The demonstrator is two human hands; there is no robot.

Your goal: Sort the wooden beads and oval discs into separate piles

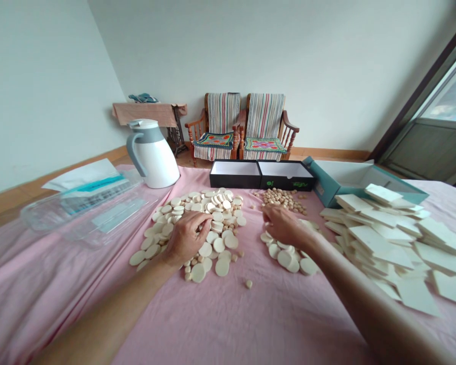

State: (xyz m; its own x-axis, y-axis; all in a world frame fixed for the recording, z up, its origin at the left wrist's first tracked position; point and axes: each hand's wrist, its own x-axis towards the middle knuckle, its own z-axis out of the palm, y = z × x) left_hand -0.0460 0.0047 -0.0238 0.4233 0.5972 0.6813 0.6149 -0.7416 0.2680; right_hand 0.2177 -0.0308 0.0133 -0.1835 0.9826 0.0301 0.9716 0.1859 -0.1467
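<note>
My left hand [188,235] curled on discs [216,203] front-left of box [261,175], right hand [283,224] curled front of box, grips unclear.

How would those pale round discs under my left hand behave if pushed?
The pale round discs look flat and stiff, so they'd likely slide and overlap rather than roll. They seem thin and light. The pink cloth might bunch under them.

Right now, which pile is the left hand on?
The left hand rests on the big pile of round discs before the white jug; the right hand is at the smaller disc pile, square tiles further right.
</note>
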